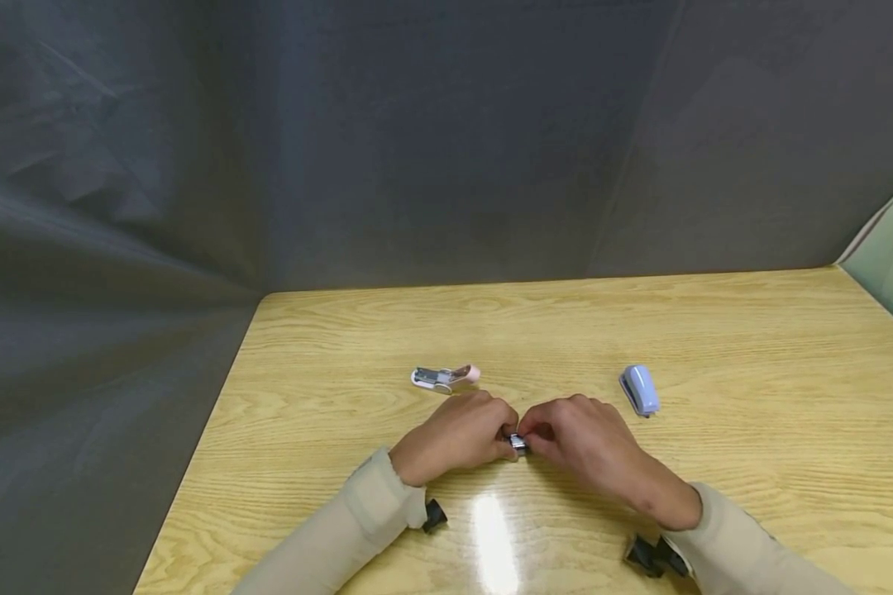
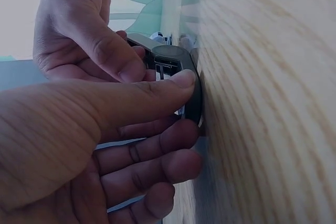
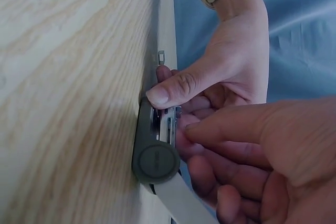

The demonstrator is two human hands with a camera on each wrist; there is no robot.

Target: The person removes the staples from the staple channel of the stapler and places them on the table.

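A small dark grey stapler [image 1: 518, 444] is swung open at its round hinge [image 3: 156, 162], with its pale lever [image 3: 184, 200] angled away from the body. It sits low at the wooden tabletop between both hands. My left hand [image 1: 461, 434] pinches the dark body at one end, thumb on top, as the left wrist view shows. With curled fingers, my right hand [image 1: 591, 442] pinches at the metal staple rail [image 3: 167, 127] beside the hinge. Its fingertips partly hide the rail, so whether a loose staple strip is between them cannot be seen.
Beyond my left hand lies a pink and white stapler [image 1: 446, 378], opened out. A closed lavender stapler [image 1: 642, 390] lies past my right hand. Dark sheeting [image 1: 454, 149] borders the wooden table [image 1: 305, 347] at the back and left.
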